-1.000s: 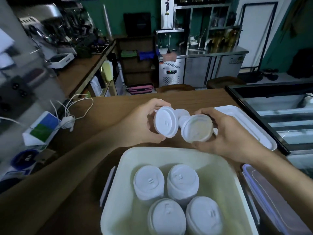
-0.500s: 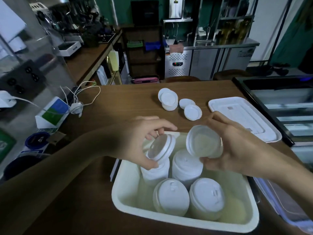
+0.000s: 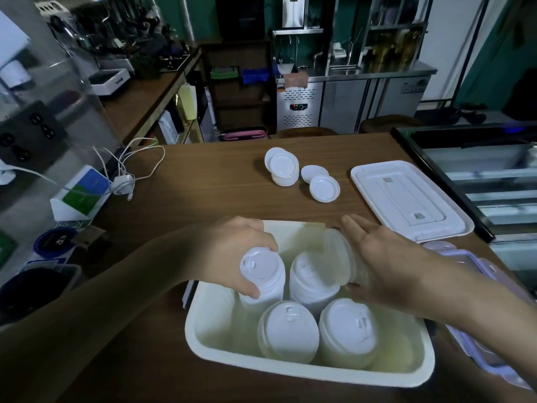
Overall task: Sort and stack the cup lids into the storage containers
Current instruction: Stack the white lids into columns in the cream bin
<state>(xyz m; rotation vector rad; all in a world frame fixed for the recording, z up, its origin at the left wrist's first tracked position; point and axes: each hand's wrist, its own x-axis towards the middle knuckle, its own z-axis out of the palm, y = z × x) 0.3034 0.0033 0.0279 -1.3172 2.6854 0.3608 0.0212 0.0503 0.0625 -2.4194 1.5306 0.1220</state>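
— Well, what else sits on that wooden tabletop (image 3: 218, 181)?

— Beyond the tub there's a short pile of loose lids (image 3: 283, 170), with two single lids (image 3: 324, 188) just beside it. To their right lies a flat rectangular cover (image 3: 406, 199), white with rounded corners. A clear box (image 3: 482, 356) with lilac clips sits just beside the tub, partly hidden under the person's right forearm. Over on the left, a white charger (image 3: 123, 184) trails its cable next to a blue-and-green card stand (image 3: 81, 193). A glass display case (image 3: 479, 175) runs along the right edge.

— And the tub itself?

— The storage container (image 3: 305, 370) is deep, smooth cream plastic with a rolled rim. Four stacks of round, domed white lids stand in it: the back-left stack (image 3: 263, 271), the back-middle stack (image 3: 312, 274), the front-left stack (image 3: 287, 327) and the front-right stack (image 3: 347, 327). The top lids show a small raised sip tab.

— Where are the fingers?

— The left hand (image 3: 232, 254) has fingers and thumb curled round the top of the back-left stack, gripping it. The right hand (image 3: 386, 266) holds a tilted lid (image 3: 338, 257) on edge, with its outstretched fingers on the upper rim and its thumb on the lower. I cannot tell whether that's one lid or several. It's over the tub's back right part, just beside the back-middle stack.
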